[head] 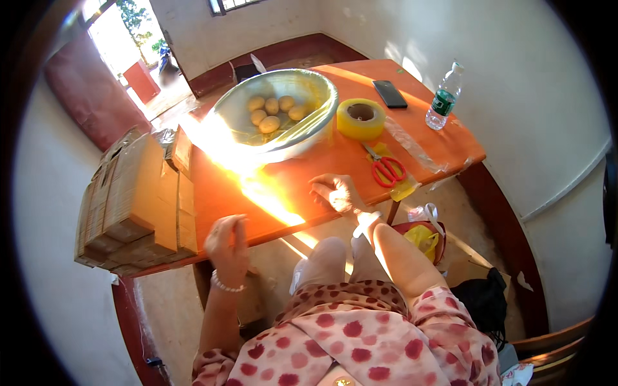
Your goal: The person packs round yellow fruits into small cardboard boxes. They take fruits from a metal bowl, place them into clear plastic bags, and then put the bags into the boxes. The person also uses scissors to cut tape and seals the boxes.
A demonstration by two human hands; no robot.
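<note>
My left hand (228, 248) is raised at the near edge of the orange table (222, 198), right of several flattened cardboard boxes (133, 193), and appears to hold nothing. Over the table's front edge is my right hand (337, 193), fingers curled and nothing plainly in them. Beyond the hands stands a large basin (309, 140) with clear film across it; several round, egg-like brown items (269, 124) show inside. Right of the basin sits a big roll of yellowish packing tape (361, 119). Red-handled scissors (388, 171) lie on a yellow piece of plastic or tape nearest my right hand.
A phone (389, 94) and an upright plastic bottle (444, 99) are at the table's far right. A clear tape strip (415, 144) lies near the right edge. Below are a red container with a yellow bag (422, 240) and a black bag (480, 294). A wooden chair (550, 345) stands lower right.
</note>
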